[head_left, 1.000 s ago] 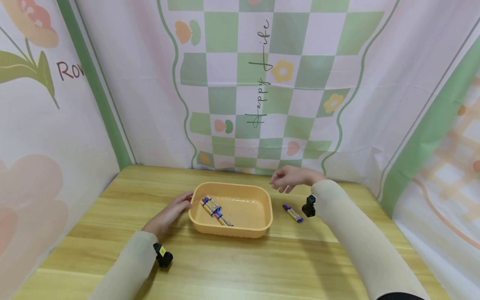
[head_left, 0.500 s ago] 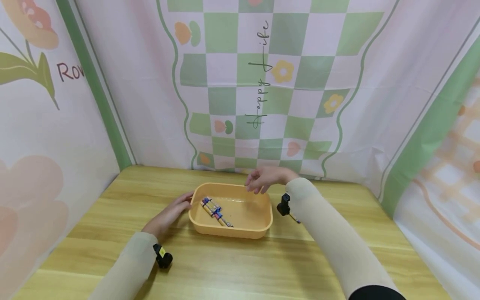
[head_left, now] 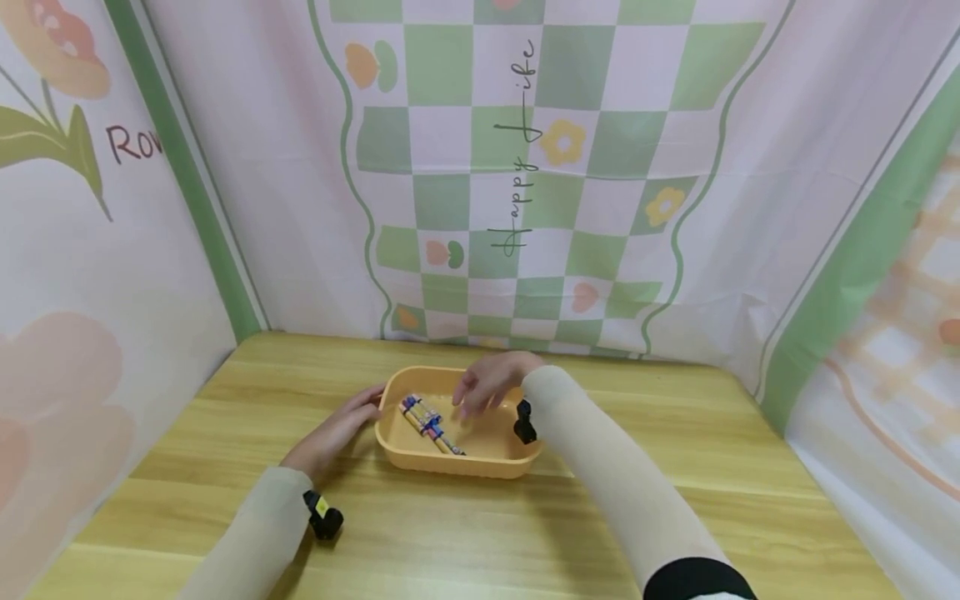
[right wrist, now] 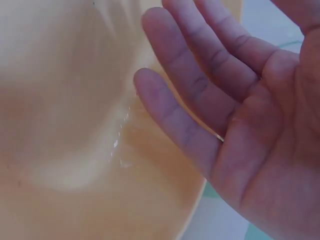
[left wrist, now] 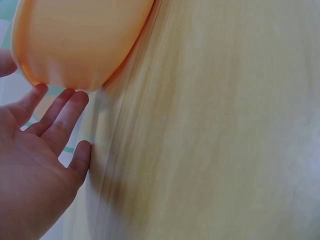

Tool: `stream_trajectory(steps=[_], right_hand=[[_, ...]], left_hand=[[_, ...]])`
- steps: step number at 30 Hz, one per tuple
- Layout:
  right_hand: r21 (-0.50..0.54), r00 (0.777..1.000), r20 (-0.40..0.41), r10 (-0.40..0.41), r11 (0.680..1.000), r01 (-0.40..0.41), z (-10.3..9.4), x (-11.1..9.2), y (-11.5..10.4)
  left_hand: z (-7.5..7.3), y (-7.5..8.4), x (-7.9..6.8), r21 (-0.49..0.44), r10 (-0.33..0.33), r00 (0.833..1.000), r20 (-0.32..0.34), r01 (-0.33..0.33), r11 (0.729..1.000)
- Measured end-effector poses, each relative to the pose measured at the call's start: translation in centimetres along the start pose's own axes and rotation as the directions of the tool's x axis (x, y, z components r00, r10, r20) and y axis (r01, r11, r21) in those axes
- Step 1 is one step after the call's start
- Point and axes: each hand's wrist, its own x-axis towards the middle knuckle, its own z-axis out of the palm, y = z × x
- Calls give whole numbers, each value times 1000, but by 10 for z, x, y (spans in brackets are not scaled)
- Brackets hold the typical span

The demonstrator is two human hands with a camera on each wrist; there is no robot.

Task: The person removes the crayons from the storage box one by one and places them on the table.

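Note:
A shallow yellow-orange plastic bin point(head_left: 457, 467) sits on the table. Several short markers point(head_left: 427, 423) with yellowish barrels and blue or purple ends lie in its left half. My left hand point(head_left: 341, 429) rests against the bin's left side. In the left wrist view, its fairly straight fingers point(left wrist: 65, 117) touch the outer wall. Over the inside of the bin hangs my right hand point(head_left: 491, 383), to the right of the markers. The right wrist view shows its fingers point(right wrist: 175, 65) loosely extended, with nothing held. It stands apart from the markers.
The wooden table point(head_left: 300, 375) extends around the bin on all sides. Behind it hangs a green-and-white checked curtain point(head_left: 517, 192), with printed cloth at both sides. Dark wrist cameras point(head_left: 324, 517) are strapped to the sleeves.
My right hand has moved left from beside the bin to above its inside, and lower. The loose marker on the table at the right is now hidden behind the right arm. The left hand stays put.

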Motion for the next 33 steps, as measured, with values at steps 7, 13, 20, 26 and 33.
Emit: stream_trajectory(steps=[7, 13, 20, 26, 33], right_hand=[[-17, 999, 32, 28, 999, -27, 11, 15, -5], [4, 996, 56, 75, 997, -76, 21, 26, -6], [4, 997, 28, 78, 997, -78, 29, 32, -6], [24, 997, -15, 69, 997, -69, 35, 37, -1], [57, 998, 1, 59, 997, -59, 36, 38, 2]], left_hand=[[1, 1, -1, 22, 30, 999, -12, -30, 999], [0, -1, 1, 35, 30, 1000, -8, -30, 999], [0, -2, 3, 21, 18, 1000, -12, -17, 1000], [0, -1, 2, 20, 18, 1000, -9, -18, 1000], [0, 1, 0, 12, 31, 1000, -1, -31, 999]])
